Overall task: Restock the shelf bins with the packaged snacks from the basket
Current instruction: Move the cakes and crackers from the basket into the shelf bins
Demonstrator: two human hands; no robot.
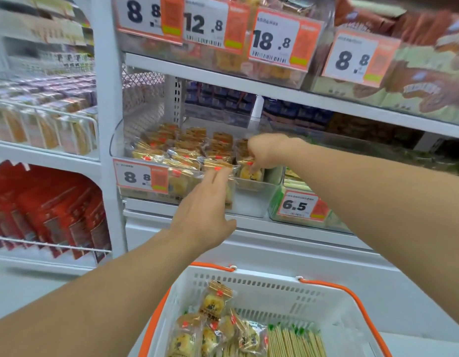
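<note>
Right hand (265, 153) pinches yolk-pastry packet (250, 172), setting it into right front corner of clear shelf bin (115, 148). Left hand (205, 215) open, empty, fingers at bin's front edge. More packets wait in basket (274, 284) below. Next: release, reach down.

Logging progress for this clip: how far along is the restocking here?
Partway. The clear bin tagged 8.8 already holds rows of gold-wrapped snacks. In hand: the right hand is pressing a yellow pastry pack into the bin's right end, while the left hand reaches open toward the bin front. Left: the basket still contains several pastry packs and green-trimmed stick packs.
</note>
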